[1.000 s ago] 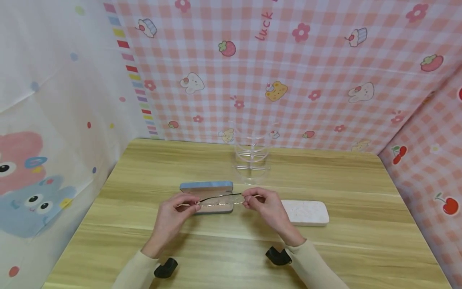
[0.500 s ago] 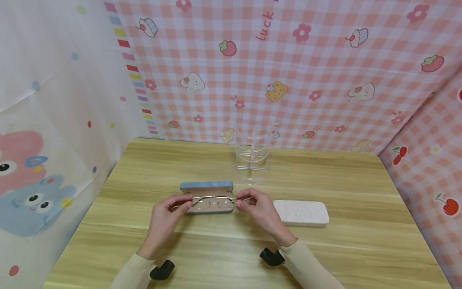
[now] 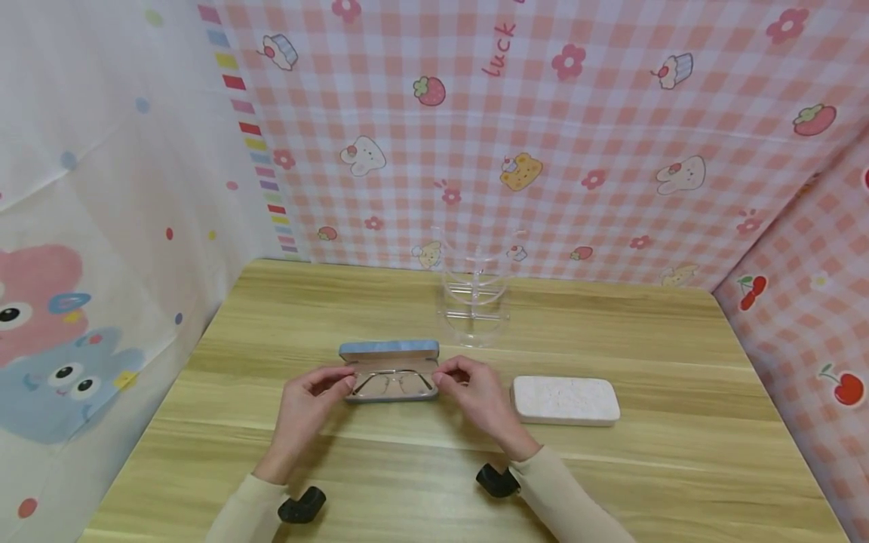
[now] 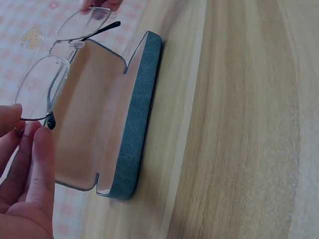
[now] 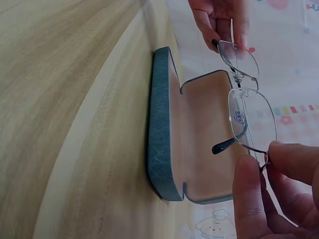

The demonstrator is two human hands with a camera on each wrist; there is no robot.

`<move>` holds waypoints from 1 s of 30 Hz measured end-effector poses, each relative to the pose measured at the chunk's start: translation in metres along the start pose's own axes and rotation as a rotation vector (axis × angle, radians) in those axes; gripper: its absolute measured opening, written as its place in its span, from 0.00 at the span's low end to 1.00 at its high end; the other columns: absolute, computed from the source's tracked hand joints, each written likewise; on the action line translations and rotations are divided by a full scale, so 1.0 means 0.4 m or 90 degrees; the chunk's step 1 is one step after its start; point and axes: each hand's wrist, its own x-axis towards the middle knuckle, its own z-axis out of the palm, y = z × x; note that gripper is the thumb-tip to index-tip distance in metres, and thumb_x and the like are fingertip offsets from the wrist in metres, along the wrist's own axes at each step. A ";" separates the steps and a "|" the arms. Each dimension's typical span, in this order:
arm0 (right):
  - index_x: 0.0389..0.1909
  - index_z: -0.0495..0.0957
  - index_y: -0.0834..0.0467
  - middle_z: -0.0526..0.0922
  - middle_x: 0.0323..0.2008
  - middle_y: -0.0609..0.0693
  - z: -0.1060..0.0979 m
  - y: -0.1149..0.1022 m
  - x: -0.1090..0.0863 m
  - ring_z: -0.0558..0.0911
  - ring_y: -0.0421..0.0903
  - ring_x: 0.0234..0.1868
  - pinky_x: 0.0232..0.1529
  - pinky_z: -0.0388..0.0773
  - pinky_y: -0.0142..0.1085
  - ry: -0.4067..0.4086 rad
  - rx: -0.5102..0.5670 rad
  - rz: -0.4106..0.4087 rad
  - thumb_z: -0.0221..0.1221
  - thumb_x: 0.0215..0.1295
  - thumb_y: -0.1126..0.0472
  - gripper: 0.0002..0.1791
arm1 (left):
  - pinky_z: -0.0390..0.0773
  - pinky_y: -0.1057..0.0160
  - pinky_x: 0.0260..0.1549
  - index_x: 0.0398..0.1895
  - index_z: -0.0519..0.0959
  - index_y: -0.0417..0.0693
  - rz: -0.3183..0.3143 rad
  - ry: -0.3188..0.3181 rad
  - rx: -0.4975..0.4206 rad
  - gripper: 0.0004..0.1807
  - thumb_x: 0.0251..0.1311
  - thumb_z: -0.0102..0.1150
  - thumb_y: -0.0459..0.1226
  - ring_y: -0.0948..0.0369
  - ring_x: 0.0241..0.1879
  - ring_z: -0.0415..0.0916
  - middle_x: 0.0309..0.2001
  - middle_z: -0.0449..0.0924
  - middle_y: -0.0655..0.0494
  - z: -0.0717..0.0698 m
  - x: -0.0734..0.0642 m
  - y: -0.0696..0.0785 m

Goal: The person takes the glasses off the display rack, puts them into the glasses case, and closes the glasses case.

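A pair of thin metal-framed glasses [image 3: 394,383] is held between both hands, its dark-tipped temples folded in. My left hand [image 3: 311,402] pinches one end of the frame and my right hand [image 3: 478,396] pinches the other. Just past the glasses lies an open blue-green glasses case [image 3: 389,348] with a beige lining; its lid stands up at the back. Both wrist views show the glasses [image 4: 42,74] apart from the case wall [image 5: 159,129], held above the lining. A small printed mark [image 5: 239,118] shows on one lens.
To the right on the wooden table [image 3: 407,467] lies a white glasses case [image 3: 565,400], lid down. A clear tiered stand [image 3: 473,302] rises behind the open case. Patterned cloth [image 3: 577,136] hangs along the back and both sides.
Both hands have shifted left and brought the glasses over the open case. The frame has turned so that the lenses now face the head camera more. Both cases have stayed in place.
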 end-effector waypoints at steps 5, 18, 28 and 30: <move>0.35 0.82 0.56 0.83 0.32 0.44 0.010 -0.001 0.010 0.80 0.40 0.35 0.38 0.80 0.32 0.005 0.008 -0.012 0.62 0.64 0.64 0.02 | 0.80 0.67 0.41 0.46 0.84 0.42 -0.039 -0.006 0.022 0.15 0.58 0.67 0.39 0.60 0.41 0.80 0.46 0.83 0.52 -0.005 0.007 -0.006; 0.35 0.83 0.56 0.84 0.31 0.44 0.028 -0.001 0.040 0.80 0.41 0.33 0.35 0.80 0.33 -0.002 0.019 0.033 0.62 0.63 0.61 0.03 | 0.77 0.69 0.41 0.44 0.85 0.43 -0.051 0.001 0.064 0.13 0.60 0.65 0.41 0.60 0.42 0.78 0.44 0.84 0.51 -0.009 0.031 -0.019; 0.33 0.84 0.57 0.84 0.30 0.44 0.037 0.026 0.052 0.78 0.38 0.30 0.29 0.77 0.30 -0.009 -0.021 0.015 0.61 0.62 0.64 0.03 | 0.77 0.67 0.39 0.42 0.86 0.45 -0.011 0.001 0.156 0.09 0.61 0.64 0.37 0.60 0.40 0.78 0.42 0.85 0.52 -0.001 0.060 -0.047; 0.33 0.84 0.57 0.84 0.30 0.44 0.038 0.031 0.054 0.78 0.38 0.29 0.29 0.76 0.29 -0.009 -0.028 0.006 0.61 0.62 0.64 0.03 | 0.78 0.67 0.39 0.41 0.86 0.45 0.004 0.004 0.176 0.08 0.60 0.64 0.37 0.60 0.40 0.79 0.41 0.85 0.52 0.002 0.065 -0.053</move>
